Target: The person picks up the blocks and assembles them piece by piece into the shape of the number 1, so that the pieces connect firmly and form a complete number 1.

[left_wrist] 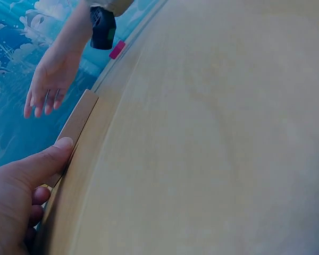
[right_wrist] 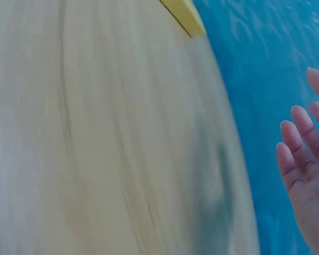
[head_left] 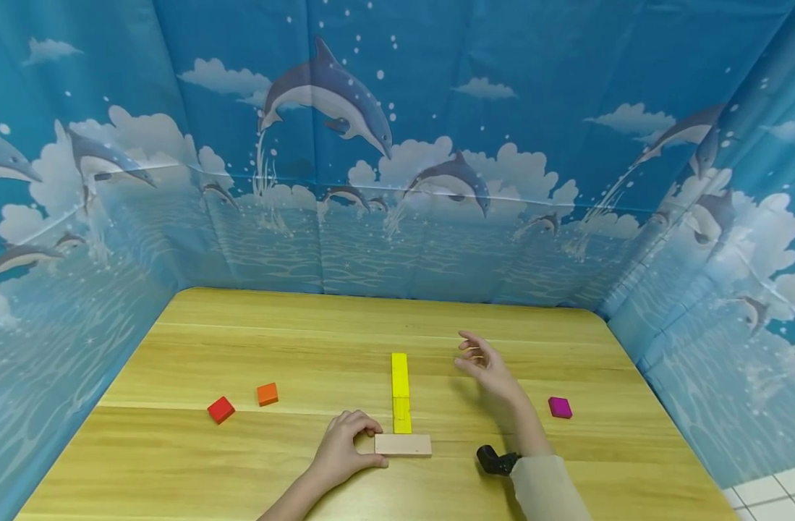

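A plain wooden block (head_left: 403,445) lies crosswise at the near end of a yellow strip of blocks (head_left: 400,387), making a T shape on the table. My left hand (head_left: 346,445) pinches the left end of the wooden block between thumb and fingers. In the left wrist view the thumb (left_wrist: 56,151) presses along the side of this block (left_wrist: 77,125). My right hand (head_left: 488,367) hovers above the table, right of the yellow strip, with relaxed fingers and nothing in them. In the right wrist view its fingers (right_wrist: 303,139) spread loosely, apart from the yellow strip (right_wrist: 185,15).
On the left of the table (head_left: 176,463) lie a red block (head_left: 220,410) and an orange block (head_left: 268,394). A purple block (head_left: 560,407) sits at the right, beyond the right forearm. A black device (head_left: 497,460) is worn on the right wrist. A dolphin-print curtain (head_left: 397,239) surrounds the table.
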`<state>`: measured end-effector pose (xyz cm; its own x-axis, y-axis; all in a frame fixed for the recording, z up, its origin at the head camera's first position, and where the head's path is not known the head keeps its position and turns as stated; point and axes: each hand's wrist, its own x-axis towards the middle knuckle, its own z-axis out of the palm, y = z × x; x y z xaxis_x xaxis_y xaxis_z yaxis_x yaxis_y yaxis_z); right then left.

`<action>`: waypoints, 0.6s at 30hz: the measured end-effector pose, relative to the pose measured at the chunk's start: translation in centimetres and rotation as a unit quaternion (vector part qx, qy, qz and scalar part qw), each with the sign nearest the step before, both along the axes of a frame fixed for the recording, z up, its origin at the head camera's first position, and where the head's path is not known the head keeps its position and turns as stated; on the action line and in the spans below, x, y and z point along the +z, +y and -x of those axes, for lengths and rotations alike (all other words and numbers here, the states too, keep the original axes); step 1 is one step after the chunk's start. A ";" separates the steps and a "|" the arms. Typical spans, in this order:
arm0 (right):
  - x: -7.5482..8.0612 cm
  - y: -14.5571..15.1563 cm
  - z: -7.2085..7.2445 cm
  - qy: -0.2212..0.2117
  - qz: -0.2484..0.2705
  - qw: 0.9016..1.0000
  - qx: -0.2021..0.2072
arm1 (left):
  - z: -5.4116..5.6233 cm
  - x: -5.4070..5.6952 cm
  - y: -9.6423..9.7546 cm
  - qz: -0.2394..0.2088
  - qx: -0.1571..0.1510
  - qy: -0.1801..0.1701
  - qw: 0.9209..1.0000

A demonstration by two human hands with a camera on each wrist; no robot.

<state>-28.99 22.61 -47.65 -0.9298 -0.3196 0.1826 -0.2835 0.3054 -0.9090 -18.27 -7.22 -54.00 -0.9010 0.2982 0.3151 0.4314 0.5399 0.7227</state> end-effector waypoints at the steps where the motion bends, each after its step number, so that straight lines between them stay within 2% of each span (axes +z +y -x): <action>1: -0.1 0.5 -0.2 0.009 -0.001 1.000 -0.006 | 0.0 0.0 0.0 0.000 0.000 0.001 1.000; 8: 0.5 3.7 -2.5 0.057 0.000 0.997 -0.051 | 0.0 0.0 0.0 -0.002 -0.003 0.005 1.000; 13: 0.5 5.9 -3.9 0.097 -0.007 0.991 -0.093 | 0.0 -0.2 0.1 -0.001 -0.002 0.007 1.000; 18: -0.3 7.8 -5.3 0.091 -0.020 0.989 -0.117 | 0.0 -0.2 0.1 0.001 -0.001 0.010 1.000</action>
<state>-23.68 30.36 -47.97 -0.9319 -0.1095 0.3459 -0.3589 0.4176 -0.8347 -18.31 -7.12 -54.24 -0.8942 0.3008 0.3316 0.4463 0.5407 0.7130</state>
